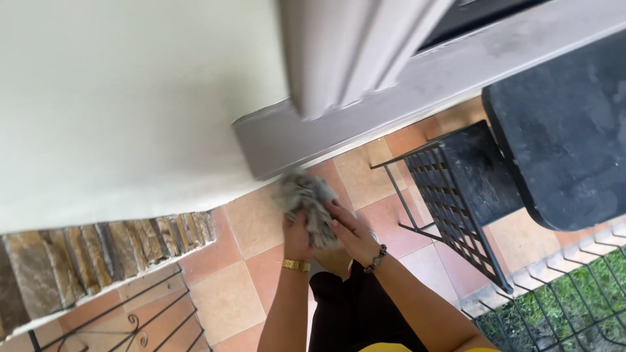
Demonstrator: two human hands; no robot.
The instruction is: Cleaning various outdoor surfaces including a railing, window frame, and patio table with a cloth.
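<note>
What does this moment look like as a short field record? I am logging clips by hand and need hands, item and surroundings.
Left hand: grips the grey cloth from below; gold bracelet on the wrist
Right hand: fingers pressed on the cloth's side; dark bead bracelet
Cloth: crumpled, held up near the grey window ledge
Floor: terracotta and beige tiles
Nearby: black metal chair, dark table, stone wall strip
</note>
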